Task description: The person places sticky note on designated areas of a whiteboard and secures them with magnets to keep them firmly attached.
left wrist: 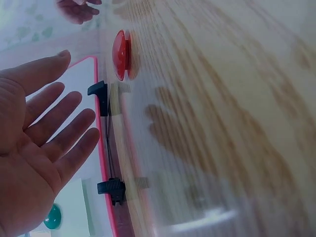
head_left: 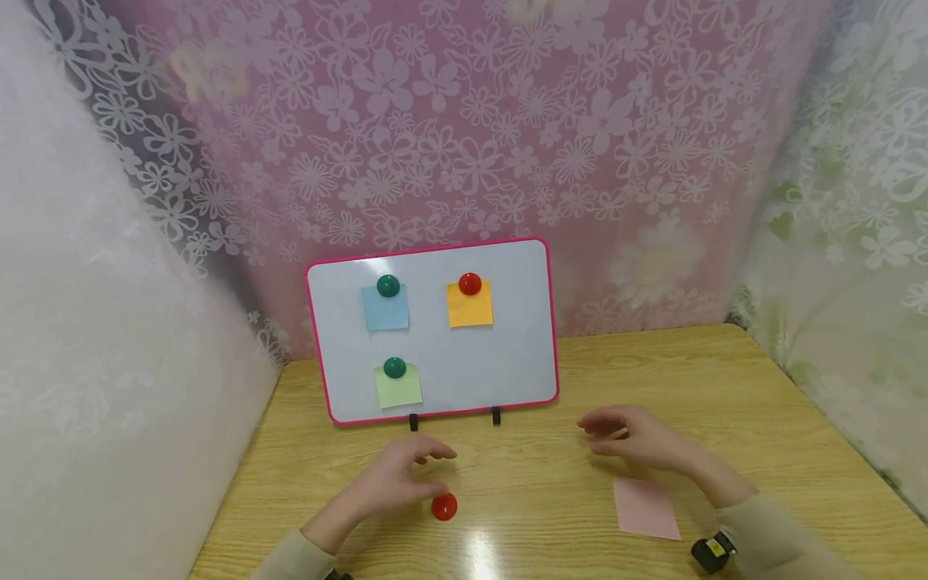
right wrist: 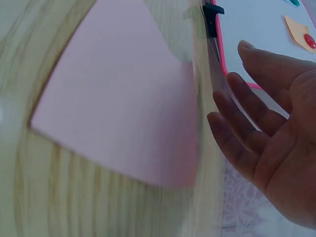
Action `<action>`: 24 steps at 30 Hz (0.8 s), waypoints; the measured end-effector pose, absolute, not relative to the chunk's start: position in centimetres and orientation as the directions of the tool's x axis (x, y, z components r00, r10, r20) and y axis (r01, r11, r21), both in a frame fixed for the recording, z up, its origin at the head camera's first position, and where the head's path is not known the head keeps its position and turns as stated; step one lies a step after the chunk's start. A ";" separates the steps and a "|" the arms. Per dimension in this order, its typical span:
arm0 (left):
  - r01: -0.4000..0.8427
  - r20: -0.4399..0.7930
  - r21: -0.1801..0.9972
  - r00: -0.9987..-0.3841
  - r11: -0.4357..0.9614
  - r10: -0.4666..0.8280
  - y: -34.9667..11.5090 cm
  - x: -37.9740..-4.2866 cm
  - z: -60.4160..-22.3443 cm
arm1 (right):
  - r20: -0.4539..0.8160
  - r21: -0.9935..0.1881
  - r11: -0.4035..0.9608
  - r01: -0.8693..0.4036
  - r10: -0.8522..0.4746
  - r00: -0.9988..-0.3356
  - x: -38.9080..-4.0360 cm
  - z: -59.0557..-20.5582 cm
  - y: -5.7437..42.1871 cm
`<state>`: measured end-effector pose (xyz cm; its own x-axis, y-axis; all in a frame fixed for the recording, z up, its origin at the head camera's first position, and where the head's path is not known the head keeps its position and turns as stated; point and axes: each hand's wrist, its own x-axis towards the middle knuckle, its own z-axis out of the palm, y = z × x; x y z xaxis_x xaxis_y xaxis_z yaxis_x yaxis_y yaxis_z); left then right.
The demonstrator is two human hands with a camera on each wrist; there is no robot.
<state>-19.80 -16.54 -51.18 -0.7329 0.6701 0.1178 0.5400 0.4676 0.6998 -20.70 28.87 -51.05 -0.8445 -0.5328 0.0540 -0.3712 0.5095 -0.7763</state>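
My left hand (head_left: 395,481) hovers over the table with relaxed fingers and nothing in them. A red round magnet (head_left: 445,507) lies on the wood close by its thumb; the left wrist view shows that magnet (left wrist: 120,55) beyond the thumb tip. On the right, my right hand (head_left: 641,439) is also empty, its fingers loosely spread above the table. Nearest to it is a pink sticky note (head_left: 647,509), flat on the wood just in front of the wrist. In the right wrist view the pink note (right wrist: 118,98) fills much of the picture beside the fingers.
A pink-framed whiteboard (head_left: 515,354) stands at the back on black feet (head_left: 496,416). Green magnets (head_left: 387,286) hold a blue note (head_left: 387,314) and a light green note (head_left: 399,391); a red magnet (head_left: 470,283) holds an orange note (head_left: 471,310). Floral curtains surround the wooden table (head_left: 652,362).
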 end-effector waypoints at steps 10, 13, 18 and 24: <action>0.629 0.107 0.605 -0.672 0.488 0.733 -16.4 -19.2 -51.3 | -0.101 -0.779 0.534 -0.327 -0.623 -0.775 -19.9 -50.1 32.2; 0.651 0.099 0.578 -0.654 0.492 0.750 -16.5 -19.2 -51.4 | -0.146 -0.771 0.552 -0.316 -0.638 -0.756 -19.8 -50.1 33.1; 0.684 0.094 0.536 -0.631 0.495 0.770 -16.5 -19.1 -51.3 | -0.194 -0.733 0.595 -0.329 -0.647 -0.738 -19.7 -49.7 34.1; 0.700 0.070 0.498 -0.620 0.511 0.781 -16.5 -18.9 -51.3 | -0.235 -0.713 0.624 -0.320 -0.642 -0.730 -19.6 -49.5 34.6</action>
<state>-18.94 -16.52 -51.26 -0.6201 0.7814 0.0701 0.7003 0.5110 0.4985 -19.58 34.61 -49.52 -0.7300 -0.6419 -0.2349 -0.3199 0.6245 -0.7125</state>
